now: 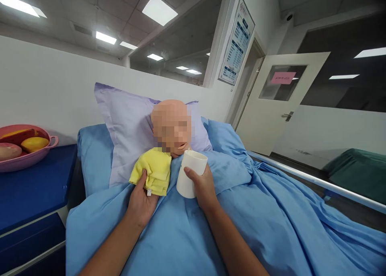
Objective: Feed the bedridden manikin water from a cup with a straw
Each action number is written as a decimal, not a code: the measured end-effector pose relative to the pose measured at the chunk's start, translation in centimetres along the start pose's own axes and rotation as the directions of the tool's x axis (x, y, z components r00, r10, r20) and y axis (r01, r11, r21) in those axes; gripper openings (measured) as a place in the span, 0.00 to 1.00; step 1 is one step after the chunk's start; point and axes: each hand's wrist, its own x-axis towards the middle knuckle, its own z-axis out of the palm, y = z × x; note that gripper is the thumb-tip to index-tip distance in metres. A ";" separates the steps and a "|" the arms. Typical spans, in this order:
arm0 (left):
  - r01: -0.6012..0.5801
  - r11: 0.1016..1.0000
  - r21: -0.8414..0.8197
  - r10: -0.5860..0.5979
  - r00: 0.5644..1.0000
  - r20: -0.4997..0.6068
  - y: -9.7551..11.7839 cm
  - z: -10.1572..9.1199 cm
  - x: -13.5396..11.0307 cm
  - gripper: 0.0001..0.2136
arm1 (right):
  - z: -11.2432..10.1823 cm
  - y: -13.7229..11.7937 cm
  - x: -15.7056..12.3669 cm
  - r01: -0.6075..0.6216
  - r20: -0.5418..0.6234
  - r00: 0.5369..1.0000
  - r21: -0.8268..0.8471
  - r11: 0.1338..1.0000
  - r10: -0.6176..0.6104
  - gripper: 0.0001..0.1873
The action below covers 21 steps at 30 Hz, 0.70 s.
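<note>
A manikin (173, 107) lies in the bed with its head on a lilac pillow (126, 123), covered by a blue sheet (187, 227). My left hand (141, 199) grips a folded yellow cloth (152, 169) held just under the manikin's chin. My right hand (203, 185) is wrapped round a white cup (189, 171), whose rim is tilted up against the manikin's mouth.
A blue bedside cabinet (33, 187) on the left carries a pink bowl (27, 159) with fruit. A metal bed rail (316, 181) runs along the right side. A white door (271, 107) stands ajar behind, beside a wall chart (237, 42).
</note>
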 end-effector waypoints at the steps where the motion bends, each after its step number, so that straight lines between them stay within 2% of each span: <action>1: -0.004 1.000 0.001 0.004 1.000 0.008 0.0 -0.1 0.0 0.14 | 0.0 0.0 0.0 -0.004 0.006 1.000 0.013 1.000 0.004 0.35; 7: 0.047 0.998 -0.040 -0.046 0.998 0.030 0.4 -0.7 0.1 0.15 | 0.4 -0.6 -0.8 -0.021 0.005 1.000 0.047 0.999 0.021 0.36; 17: 0.035 0.999 -0.028 -0.034 0.999 0.040 0.6 -0.9 -0.1 0.15 | 0.1 0.5 -0.6 -0.057 0.108 0.993 0.098 0.994 0.046 0.38; 21: 0.034 0.999 -0.018 -0.033 0.999 0.036 0.6 -0.9 -0.1 0.14 | 0.2 0.4 -0.7 -0.040 0.097 0.995 0.099 0.994 0.030 0.37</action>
